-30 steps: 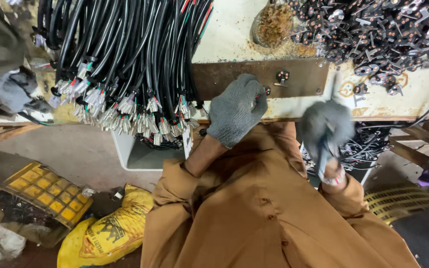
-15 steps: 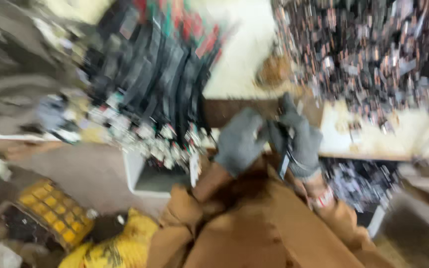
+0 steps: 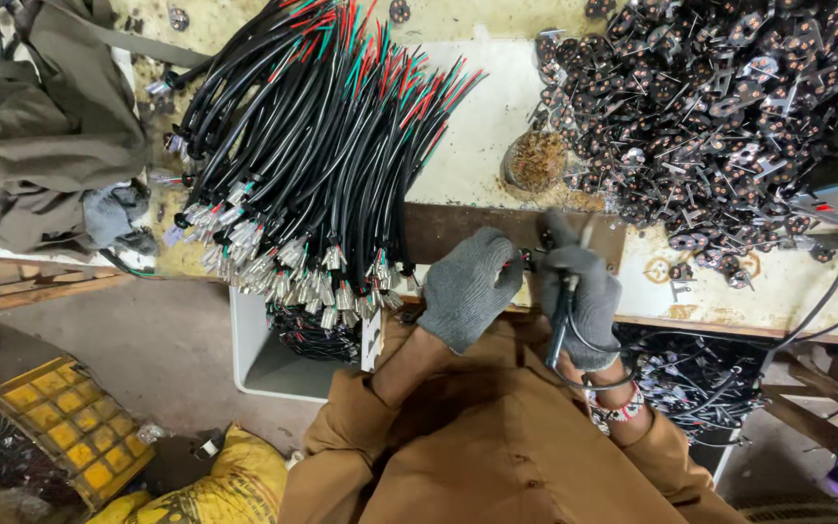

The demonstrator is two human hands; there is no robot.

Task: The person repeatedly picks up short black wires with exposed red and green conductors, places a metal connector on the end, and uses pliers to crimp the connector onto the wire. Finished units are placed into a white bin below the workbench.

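Note:
Both my hands wear grey knit gloves and meet over a rusty metal plate [image 3: 458, 233] at the bench's front edge. My left hand [image 3: 467, 286] pinches a small part with thin red wire at its fingertips. My right hand [image 3: 584, 296] grips a dark pen-like tool [image 3: 561, 320], apparently a soldering iron, its tip touching that part. The tool's black cord loops past my wrist. To the left lies a big bundle of black cables [image 3: 303, 165] with red and green cores and metal terminals.
A heap of dark plug parts [image 3: 720, 107] covers the bench's right side. A small round dish of brown wire scraps [image 3: 535, 160] sits behind the plate. Grey cloth [image 3: 31, 136] lies at left. Below are a white bin [image 3: 273, 359], a yellow crate [image 3: 70, 427] and a yellow sack [image 3: 215, 485].
My right hand, a second ago apart at the right, has come in to meet the left over the metal plate. The view has swung and steadied.

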